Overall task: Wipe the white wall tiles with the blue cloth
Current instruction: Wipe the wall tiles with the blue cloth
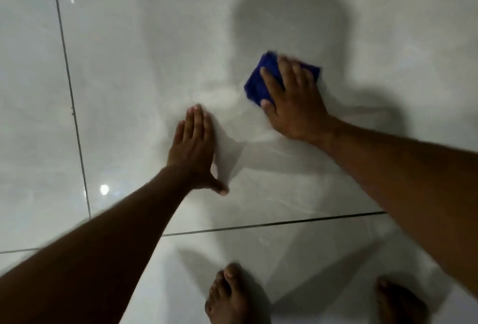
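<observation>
1. Where it shows beyond the right hand (292, 101), the blue cloth (258, 85) is folded, flat against the white wall tiles (129, 65).
2. The right hand presses it, fingers (271, 80) spread.
3. The left hand (192, 148) rests flat on the tile nearby, its digits together.

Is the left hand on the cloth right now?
No, the cloth lies under the right hand, fingers flat on it, while the left hand presses flat on bare tile.

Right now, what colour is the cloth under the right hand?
Plain dark blue with no visible pattern; the head view shows the cloth clearly.
</observation>
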### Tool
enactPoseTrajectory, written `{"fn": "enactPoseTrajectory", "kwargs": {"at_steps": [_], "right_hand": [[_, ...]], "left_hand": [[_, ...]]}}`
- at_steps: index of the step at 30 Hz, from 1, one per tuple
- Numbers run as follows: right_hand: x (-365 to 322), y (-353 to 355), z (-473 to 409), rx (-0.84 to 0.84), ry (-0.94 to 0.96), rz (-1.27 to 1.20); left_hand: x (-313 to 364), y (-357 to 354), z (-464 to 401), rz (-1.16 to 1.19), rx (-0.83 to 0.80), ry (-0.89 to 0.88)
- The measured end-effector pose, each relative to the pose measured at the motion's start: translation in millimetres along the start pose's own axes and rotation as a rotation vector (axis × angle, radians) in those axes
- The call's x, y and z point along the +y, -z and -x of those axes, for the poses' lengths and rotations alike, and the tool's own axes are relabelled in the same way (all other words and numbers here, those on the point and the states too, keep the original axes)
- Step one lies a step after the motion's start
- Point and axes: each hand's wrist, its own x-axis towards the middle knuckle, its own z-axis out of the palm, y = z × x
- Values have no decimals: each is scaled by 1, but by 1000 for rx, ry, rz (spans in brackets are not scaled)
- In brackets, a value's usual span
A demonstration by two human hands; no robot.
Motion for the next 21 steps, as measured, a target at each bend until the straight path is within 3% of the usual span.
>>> {"fn": "enactPoseTrajectory", "kwargs": {"at_steps": [2, 3, 6, 8, 9, 11, 13, 14, 16, 19, 20, 21], "right_hand": [[-36, -3, 12, 20, -211, -110], [-54, -7, 41, -8, -130, -133], [-50, -6, 140, -251, 413, -97], [-6, -3, 119, -263, 659, -19], [8, -3, 89, -186, 634, 43], [17, 2, 16, -24, 260, 33], [-8, 4, -15, 1, -120, -98], [-30, 0, -5, 7, -197, -134], [-69, -13, 52, -20, -13, -156], [-59, -7, 94, -210, 532, -102], [-45, -6, 70, -155, 594, -47], [-34, -7, 39, -87, 534, -26]], "left_hand": [[6, 1, 0, 1, -13, 20], [9, 2, 2, 1, -12, 32], [17, 6, 13, 2, -21, 66], [21, 8, 15, 2, -20, 67], [21, 7, 14, 6, -17, 65], [16, 3, 12, 16, 6, 62], [11, 0, 13, 2, 25, 37], [9, -1, 14, -11, 30, 23], [6, -1, 18, -12, 33, 27], [10, 2, 19, 12, 44, 22], [11, 3, 17, 6, 37, 12], [9, 2, 14, 0, 29, 7]]}}
